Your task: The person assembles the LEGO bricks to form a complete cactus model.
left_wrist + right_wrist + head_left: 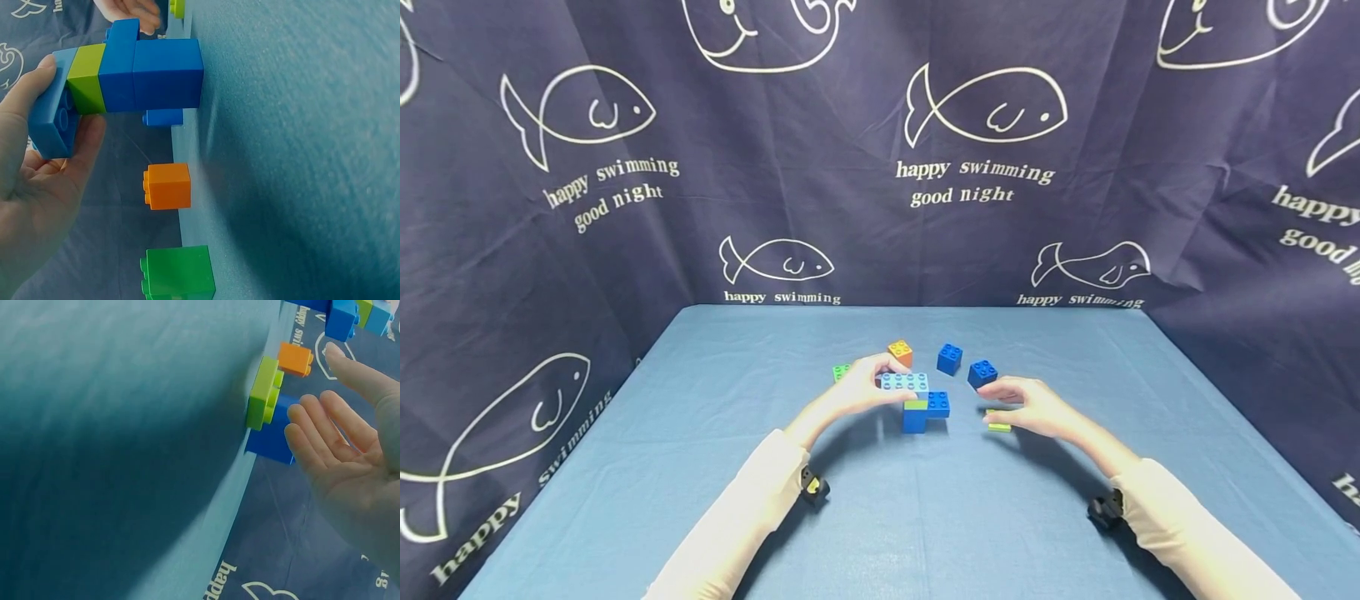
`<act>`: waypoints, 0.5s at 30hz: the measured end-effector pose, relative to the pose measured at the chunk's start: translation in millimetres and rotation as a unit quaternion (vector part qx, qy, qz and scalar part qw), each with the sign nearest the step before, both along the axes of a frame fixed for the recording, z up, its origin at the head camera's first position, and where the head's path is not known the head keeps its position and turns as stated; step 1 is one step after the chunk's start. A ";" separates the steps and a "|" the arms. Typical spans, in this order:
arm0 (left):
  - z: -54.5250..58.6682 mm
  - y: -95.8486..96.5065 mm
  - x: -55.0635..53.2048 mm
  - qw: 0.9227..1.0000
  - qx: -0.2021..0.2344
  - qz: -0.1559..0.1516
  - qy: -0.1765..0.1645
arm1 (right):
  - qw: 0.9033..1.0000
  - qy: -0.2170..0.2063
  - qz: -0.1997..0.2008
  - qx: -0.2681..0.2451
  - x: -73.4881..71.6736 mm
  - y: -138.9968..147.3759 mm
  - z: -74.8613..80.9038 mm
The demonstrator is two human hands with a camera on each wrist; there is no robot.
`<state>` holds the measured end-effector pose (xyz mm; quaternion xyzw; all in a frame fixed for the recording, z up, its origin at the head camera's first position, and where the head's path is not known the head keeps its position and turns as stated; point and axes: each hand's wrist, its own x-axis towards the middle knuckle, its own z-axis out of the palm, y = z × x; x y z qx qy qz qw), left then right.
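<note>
Light blue and studded, a toy brick [895, 382] tops a small tower — lime block [87, 78] beneath it, then blue blocks [169, 75] — over the middle of a blue table [962, 525]. The left hand [859, 389] grasps that top brick between thumb and fingers. The right hand [353, 450], fingers released and relaxed, is near a low lime brick [261, 394]. Beyond sit an orange brick [900, 352] and two dark-blue cubes [950, 361].

Blue cloth-covered table [880, 533]; on it: orange block [900, 354], green block [839, 372], two blue blocks [950, 360], flat lime block [998, 427], block stack [914, 418].
</note>
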<state>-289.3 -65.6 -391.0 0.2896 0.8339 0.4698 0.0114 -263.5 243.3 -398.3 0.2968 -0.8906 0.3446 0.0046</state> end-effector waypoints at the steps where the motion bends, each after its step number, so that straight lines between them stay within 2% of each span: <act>1: 0.2 0.1 0.1 1.000 -0.001 0.000 0.000 | 1.000 0.001 -0.003 0.000 0.2 1.4 -0.6; 8: 2.3 0.6 1.0 1.000 -0.007 0.002 0.003 | 1.000 0.000 -0.006 -0.002 0.3 7.7 -2.1; 15: 0.8 0.3 0.7 1.000 -0.007 -0.002 -0.006 | 1.000 -0.007 -0.008 0.021 0.2 11.2 -3.0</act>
